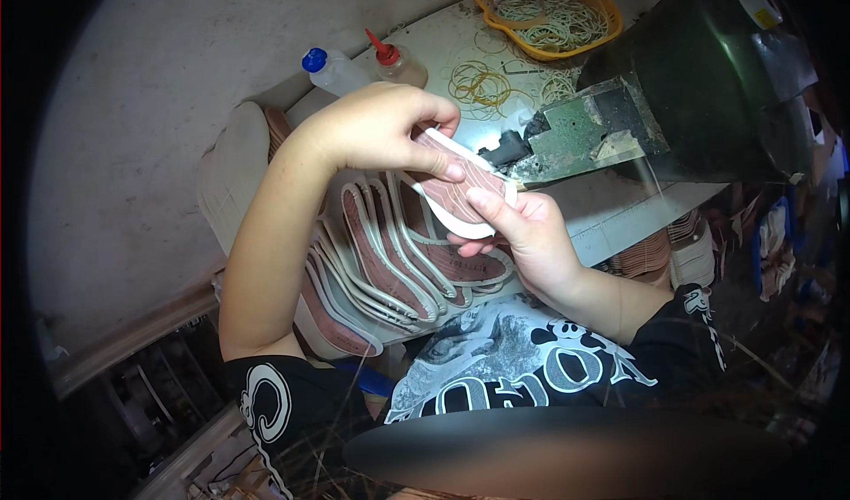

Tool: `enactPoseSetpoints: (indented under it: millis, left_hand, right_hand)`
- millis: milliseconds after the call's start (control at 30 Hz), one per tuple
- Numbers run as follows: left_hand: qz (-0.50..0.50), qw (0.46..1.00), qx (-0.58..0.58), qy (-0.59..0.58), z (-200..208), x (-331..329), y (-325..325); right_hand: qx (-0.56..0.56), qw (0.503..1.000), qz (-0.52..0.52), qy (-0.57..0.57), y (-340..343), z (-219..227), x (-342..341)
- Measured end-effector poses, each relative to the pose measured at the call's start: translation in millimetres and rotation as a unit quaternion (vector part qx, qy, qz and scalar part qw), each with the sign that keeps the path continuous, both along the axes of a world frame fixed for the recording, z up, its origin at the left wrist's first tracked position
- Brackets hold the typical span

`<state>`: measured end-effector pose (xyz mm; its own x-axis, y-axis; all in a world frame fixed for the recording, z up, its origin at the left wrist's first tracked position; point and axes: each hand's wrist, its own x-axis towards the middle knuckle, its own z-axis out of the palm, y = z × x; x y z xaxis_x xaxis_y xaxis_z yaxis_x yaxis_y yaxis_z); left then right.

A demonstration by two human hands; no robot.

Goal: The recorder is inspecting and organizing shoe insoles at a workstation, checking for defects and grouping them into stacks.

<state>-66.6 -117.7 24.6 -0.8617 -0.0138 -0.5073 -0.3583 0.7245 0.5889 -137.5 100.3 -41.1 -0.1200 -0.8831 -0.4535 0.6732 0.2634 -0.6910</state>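
A reddish-brown shoe insole (453, 192) with white curved lines and a white rim is held up in front of a machine's working head (508, 150). My left hand (381, 128) reaches over its upper end, with the thumb flat on the brown face and the fingers bent behind the edge. My right hand (542, 234) pinches the lower end, thumb on top and fingers underneath. The insole is tilted, its rim close to the dark metal tip. Below my hands, a row of similar insoles (381, 256) leans together on the table.
The machine has a worn green plate (575, 132) and a dark green body (699, 75). Behind it stands an orange basket (611, 35) of pale cords. A blue-capped bottle (338, 70) and a red-tipped bottle (403, 66) stand near the wall. Loose yellowish loops (479, 88) lie on the tabletop.
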Motion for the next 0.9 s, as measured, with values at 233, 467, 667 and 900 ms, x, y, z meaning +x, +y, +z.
enactPoseSetpoints:
  millis: [233, 467, 667, 900]
  left_hand:
    - [0.066, 0.996, -0.043, 0.048, -0.4, 22.5, 20.0]
    - [0.202, 0.978, -0.020, 0.037, -3.9, 41.6, 45.7]
    - [0.253, 0.967, 0.022, 0.005, -15.4, 52.0, 54.4]
    - [0.329, 0.938, 0.109, -0.033, -15.1, 52.5, 71.6]
  right_hand:
    - [-0.012, 1.000, -0.007, -0.004, -0.6, -5.8, -0.6]
    - [-0.021, 0.999, -0.002, 0.028, 0.0, -9.6, -2.9]
    - [-0.042, 0.999, -0.001, 0.027, 0.4, -4.8, -6.2]
    - [-0.021, 0.997, 0.049, 0.053, 2.3, -6.2, -18.1]
